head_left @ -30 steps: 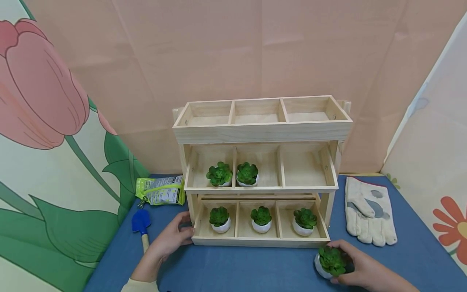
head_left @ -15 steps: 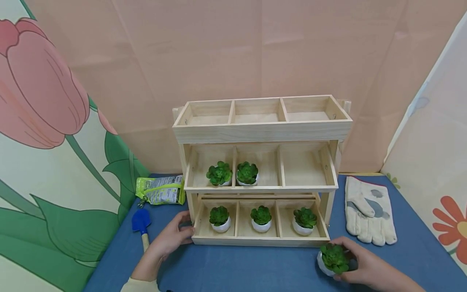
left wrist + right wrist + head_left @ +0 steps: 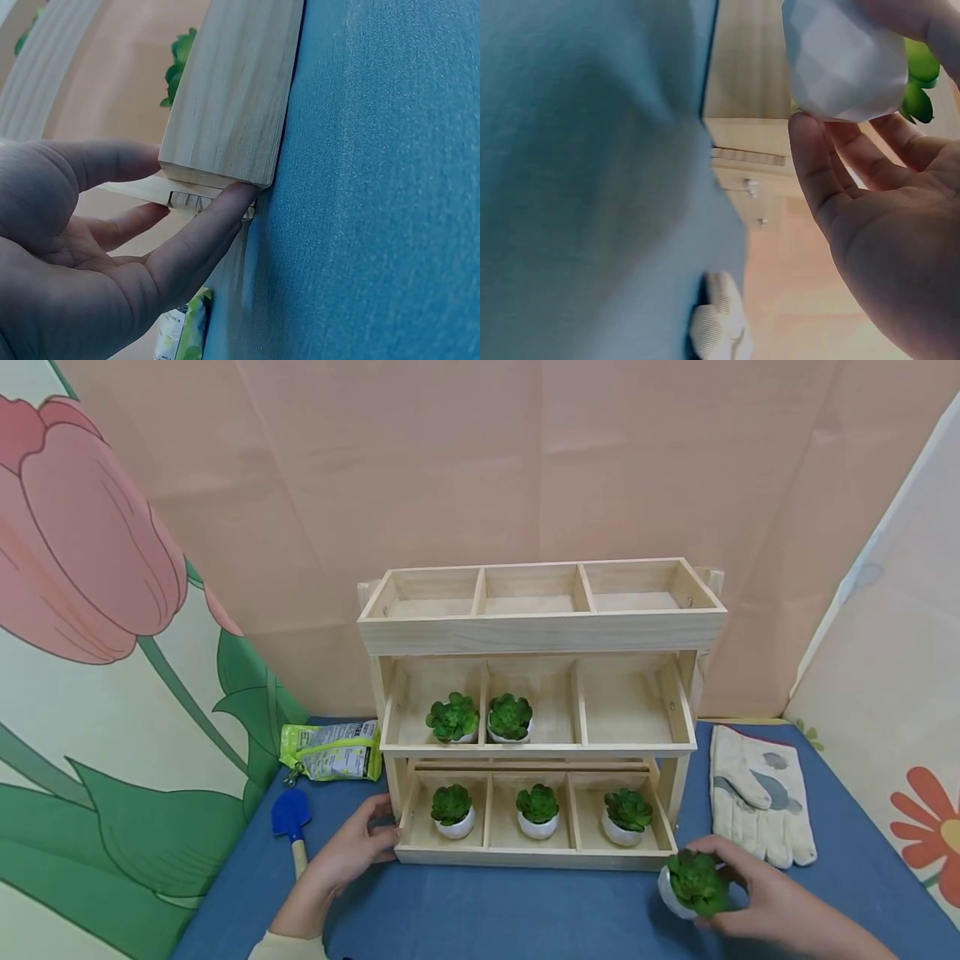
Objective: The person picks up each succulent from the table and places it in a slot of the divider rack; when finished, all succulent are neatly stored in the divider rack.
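Note:
A green succulent in a white faceted pot is held in my right hand, thumb and fingers around the pot, off the shelf's front right corner. The right wrist view shows the white pot tilted between thumb and fingertips, above the blue cloth. My left hand grips the left end of the wooden plant shelf's bottom tray. In the left wrist view, thumb and fingers bracket that tray's end. Three potted succulents stand in the bottom tray, one per compartment; two more sit in the middle tray.
A green and white bag lies left of the shelf, with a blue toy shovel in front of it. White work gloves lie at the right on the blue cloth. A flower-printed wall borders the left.
My right hand has moved slightly right and up in the head view, carrying the potted succulent with it. The left hand stays at the bottom tray's end.

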Demonstrator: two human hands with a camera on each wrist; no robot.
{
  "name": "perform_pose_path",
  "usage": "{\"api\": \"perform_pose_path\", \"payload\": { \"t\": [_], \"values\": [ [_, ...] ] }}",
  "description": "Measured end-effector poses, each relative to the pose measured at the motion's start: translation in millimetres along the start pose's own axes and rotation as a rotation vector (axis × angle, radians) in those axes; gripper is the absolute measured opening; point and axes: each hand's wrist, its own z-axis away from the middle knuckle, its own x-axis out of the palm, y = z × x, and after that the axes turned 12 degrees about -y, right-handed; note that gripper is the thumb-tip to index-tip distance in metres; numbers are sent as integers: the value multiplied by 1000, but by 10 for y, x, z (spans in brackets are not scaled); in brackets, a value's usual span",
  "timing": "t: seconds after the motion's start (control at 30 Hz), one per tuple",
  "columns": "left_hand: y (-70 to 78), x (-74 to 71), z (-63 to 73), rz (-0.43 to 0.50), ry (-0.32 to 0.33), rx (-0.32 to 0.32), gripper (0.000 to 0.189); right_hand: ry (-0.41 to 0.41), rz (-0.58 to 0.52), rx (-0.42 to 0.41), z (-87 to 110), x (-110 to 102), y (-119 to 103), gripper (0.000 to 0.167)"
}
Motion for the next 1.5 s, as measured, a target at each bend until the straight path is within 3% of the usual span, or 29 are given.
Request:
{"api": "perform_pose_path", "payload": {
  "t": [0.2,0.57,0.8,1.5],
  "values": [
    [-22,-8,-9,21,7,0,64,66,72,-86,17,-50,-132,60],
    [-25,-10,4,34,-3,14,65,106,82,-65,14,-177,-422,65],
    [-27,-13,-2,27,-7,8,65,125,121,-143,-41,-238,-615,67],
    [-5,-1,10,32,7,7,65,186,252,-198,-211,-606,-1111,70]
  ]
}}
